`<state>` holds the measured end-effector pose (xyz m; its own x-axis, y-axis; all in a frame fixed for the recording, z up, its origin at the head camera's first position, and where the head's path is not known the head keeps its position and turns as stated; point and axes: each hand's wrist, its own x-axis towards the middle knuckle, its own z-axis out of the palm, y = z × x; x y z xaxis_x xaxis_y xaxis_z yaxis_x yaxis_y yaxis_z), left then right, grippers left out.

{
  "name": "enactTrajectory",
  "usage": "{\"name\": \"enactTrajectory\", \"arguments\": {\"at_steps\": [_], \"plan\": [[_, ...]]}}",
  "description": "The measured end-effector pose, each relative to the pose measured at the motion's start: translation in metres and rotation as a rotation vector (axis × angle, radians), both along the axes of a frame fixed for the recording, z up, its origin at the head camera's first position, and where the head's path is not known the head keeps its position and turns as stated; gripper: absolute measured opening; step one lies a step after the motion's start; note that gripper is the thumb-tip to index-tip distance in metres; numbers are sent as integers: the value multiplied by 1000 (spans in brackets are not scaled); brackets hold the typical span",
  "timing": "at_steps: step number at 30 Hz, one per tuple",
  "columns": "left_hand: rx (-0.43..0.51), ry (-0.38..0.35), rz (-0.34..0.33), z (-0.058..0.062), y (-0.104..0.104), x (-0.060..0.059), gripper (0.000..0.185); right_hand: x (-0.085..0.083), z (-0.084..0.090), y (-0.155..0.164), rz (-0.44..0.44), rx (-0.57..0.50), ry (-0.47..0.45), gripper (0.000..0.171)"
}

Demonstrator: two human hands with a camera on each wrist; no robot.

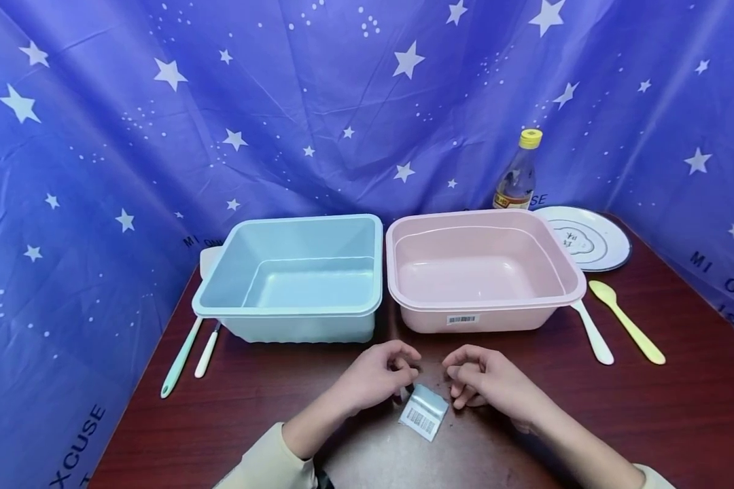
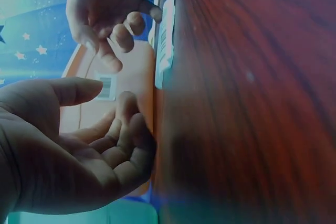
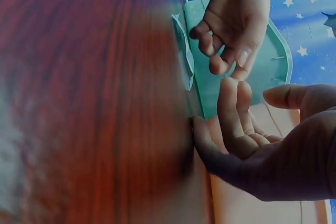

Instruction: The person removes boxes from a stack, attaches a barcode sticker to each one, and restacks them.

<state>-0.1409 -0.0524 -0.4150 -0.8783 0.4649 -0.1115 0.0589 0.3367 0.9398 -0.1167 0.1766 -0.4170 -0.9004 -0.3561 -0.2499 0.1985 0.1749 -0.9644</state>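
- Both hands sit low over the surface (image 1: 587, 421), just in front of the two tubs, with a small clear packet (image 1: 425, 411) lying flat between them.
- The left hand (image 1: 376, 375) has its fingers loosely curled with the tips at the packet's near-left corner; from the wrist view the palm is open and nothing is gripped.
- The right hand (image 1: 486, 380) is curled the same loose way just right of the packet, holding nothing; I cannot tell whether a fingertip touches it.
- My read: the packet is about to be picked up. That calls for a pinch on an edge, since it lies flat and thin on the wood.
- Behind the packet stand the blue tub (image 1: 293, 278) to the left and the pink tub (image 1: 480, 268) to the right, touching side by side.
- Writing: the packet bears a white barcode label, digits too small to read. The pink tub has a barcode sticker on its front wall.
- Behind the pink tub, a yellow-capped bottle (image 1: 517, 171) has a label I cannot read; the plate (image 1: 587, 238) beside it carries small unreadable marks.
- The backdrop (image 1: 98, 136) shows partial letters: "XCUSE", "MI", "ONL".
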Motion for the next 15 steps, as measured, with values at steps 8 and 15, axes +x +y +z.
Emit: {"name": "enactTrajectory", "arguments": {"at_steps": [8, 15], "plan": [[-43, -149, -3, -1, -19, 6, 12, -2, -1, -13, 40, -32, -45, 28], [7, -247, 10, -3, -25, 6, 17, -11, -2, -27, 58, -38, -29, 28]]}}
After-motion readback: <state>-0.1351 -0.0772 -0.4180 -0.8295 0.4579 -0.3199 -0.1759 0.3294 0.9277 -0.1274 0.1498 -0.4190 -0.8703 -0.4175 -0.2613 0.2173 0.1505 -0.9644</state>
